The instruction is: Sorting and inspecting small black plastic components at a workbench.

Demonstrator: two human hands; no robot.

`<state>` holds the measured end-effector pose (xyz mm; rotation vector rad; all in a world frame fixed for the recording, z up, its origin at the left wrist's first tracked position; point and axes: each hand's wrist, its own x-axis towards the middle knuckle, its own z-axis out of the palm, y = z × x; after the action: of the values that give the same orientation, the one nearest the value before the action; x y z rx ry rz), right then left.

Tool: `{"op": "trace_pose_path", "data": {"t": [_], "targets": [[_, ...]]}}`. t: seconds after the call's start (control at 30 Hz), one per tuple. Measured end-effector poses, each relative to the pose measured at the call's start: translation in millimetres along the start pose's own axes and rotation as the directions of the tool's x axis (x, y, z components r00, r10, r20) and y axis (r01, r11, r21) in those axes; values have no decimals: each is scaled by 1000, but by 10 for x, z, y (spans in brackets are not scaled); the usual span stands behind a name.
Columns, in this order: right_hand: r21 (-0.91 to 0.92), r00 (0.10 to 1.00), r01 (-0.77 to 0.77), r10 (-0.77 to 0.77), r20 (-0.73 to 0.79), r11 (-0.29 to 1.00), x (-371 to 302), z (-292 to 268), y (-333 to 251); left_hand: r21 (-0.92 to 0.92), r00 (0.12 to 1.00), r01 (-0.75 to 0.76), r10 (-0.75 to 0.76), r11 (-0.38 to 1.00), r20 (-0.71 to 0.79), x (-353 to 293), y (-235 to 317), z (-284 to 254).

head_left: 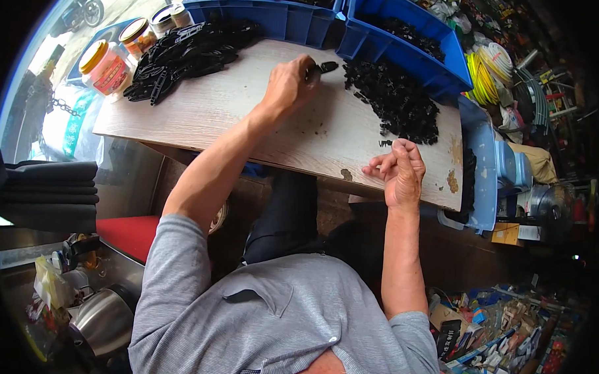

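Note:
My left hand (291, 84) is closed over the middle of the table around a long black plastic part (328, 67). One rounded end of it sticks out to the right of my fingers; the rest is hidden by the hand. Near the table's front edge, my right hand (405, 172) is turned palm up with curled fingers. Its thumb and forefinger come together, and I cannot make out what is between them. Just beyond them lies a heap of small black plastic pieces (398, 101), with a small black piece (385, 143) by the fingertips.
Long black plastic parts (185, 54) are piled on the wooden table (216, 111) at left. Blue crates (262, 19) holding black parts line the back. Lidded jars (106, 67) stand at far left. A light-blue bin (486, 170) stands off the table's right edge.

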<state>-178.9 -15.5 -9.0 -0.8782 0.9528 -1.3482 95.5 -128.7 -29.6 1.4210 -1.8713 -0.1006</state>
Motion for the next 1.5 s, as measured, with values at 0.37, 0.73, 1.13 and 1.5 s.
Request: {"op": "trace_pose_path", "data": {"t": [0.37,0.73,1.13,1.5], "targets": [[152,997,72,-77,29,986,-17,34,39,-825,807,565,-193,-20,558,-804,1331,68],[112,999,12,-17,36,994,1,-33,77,-847,828,530,-240,42,507,-811,1426,153],[3,999,-29,29,14,1000,-8,65,-31,-826,766,563,-373,-5,524,-727,1481,136],[-259,999,19,-5,54,966,-37,115,-41,-846,793,529,-320,-58,518,-827,1471,76]]}}
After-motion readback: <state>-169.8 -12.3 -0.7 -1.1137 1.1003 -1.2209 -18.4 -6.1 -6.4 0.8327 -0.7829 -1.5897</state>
